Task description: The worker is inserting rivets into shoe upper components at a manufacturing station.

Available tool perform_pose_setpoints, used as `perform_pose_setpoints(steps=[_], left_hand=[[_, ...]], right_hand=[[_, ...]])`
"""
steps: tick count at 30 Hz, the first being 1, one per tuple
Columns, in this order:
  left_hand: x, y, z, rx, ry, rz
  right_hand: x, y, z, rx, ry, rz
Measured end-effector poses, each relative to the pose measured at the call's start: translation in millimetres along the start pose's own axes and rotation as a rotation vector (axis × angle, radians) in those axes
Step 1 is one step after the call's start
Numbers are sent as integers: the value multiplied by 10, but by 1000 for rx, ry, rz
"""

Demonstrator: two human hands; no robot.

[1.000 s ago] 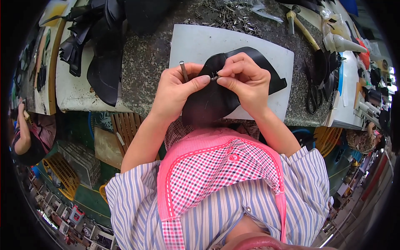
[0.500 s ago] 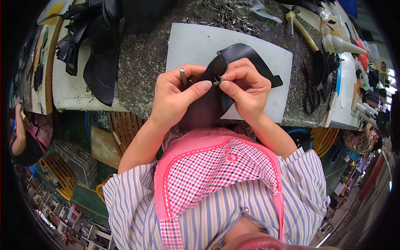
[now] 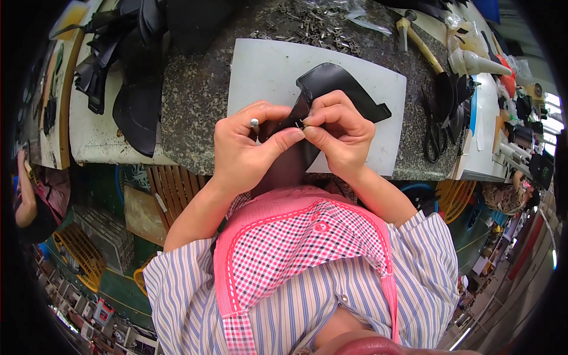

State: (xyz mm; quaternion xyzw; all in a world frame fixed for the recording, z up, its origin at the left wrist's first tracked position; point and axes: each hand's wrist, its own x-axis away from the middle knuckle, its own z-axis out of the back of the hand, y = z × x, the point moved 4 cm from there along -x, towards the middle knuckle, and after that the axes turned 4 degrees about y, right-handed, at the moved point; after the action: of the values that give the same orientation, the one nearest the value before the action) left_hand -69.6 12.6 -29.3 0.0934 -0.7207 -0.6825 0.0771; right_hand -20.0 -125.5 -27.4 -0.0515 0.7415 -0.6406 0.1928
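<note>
A black leather piece (image 3: pixel 340 89) lies partly on a white board (image 3: pixel 260 65), its near part lifted between my hands. My left hand (image 3: pixel 242 145) is closed on the leather, thumb on top. A metal rod (image 3: pixel 254 123) also sticks up from between its fingers. My right hand (image 3: pixel 346 136) pinches a small metal fitting (image 3: pixel 303 125) at the leather's fold, with its thumb tip close to my left thumb. Most of the fitting is hidden by the fingertips.
Many small metal fittings (image 3: pixel 316 26) lie scattered beyond the board. A hammer (image 3: pixel 420 41) and black scissors (image 3: pixel 436 142) lie on the right of the stone slab (image 3: pixel 189 100). Black leather pieces (image 3: pixel 136 115) are stacked at left. Another person's arm (image 3: pixel 25 189) shows at far left.
My fingertips have closed in over the small metal fitting, which showed more before. The leather's fold has turned a little, and the metal rod now tips more toward the view.
</note>
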Motion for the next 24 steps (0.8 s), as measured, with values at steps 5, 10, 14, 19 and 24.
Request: perform_pose_setpoints(steps=[5,10,14,19,24], left_hand=[[-1,123,-18,-105,-46,-155],[-6,194,-75,-134,-64,-202],[-76,284,-99,-319,-84,-281],[-81,237,-216,-715,52,-839],[-154,50,-16,-552,173,-789]], right_hand=[[-48,-28,34,80,-131,12],[-261,-205,81,411,-249,401],[-511,-266,45,331,-616,20],[-475,-213,162,249,-263,94],[-454,-139,-20,-9,-52,22]])
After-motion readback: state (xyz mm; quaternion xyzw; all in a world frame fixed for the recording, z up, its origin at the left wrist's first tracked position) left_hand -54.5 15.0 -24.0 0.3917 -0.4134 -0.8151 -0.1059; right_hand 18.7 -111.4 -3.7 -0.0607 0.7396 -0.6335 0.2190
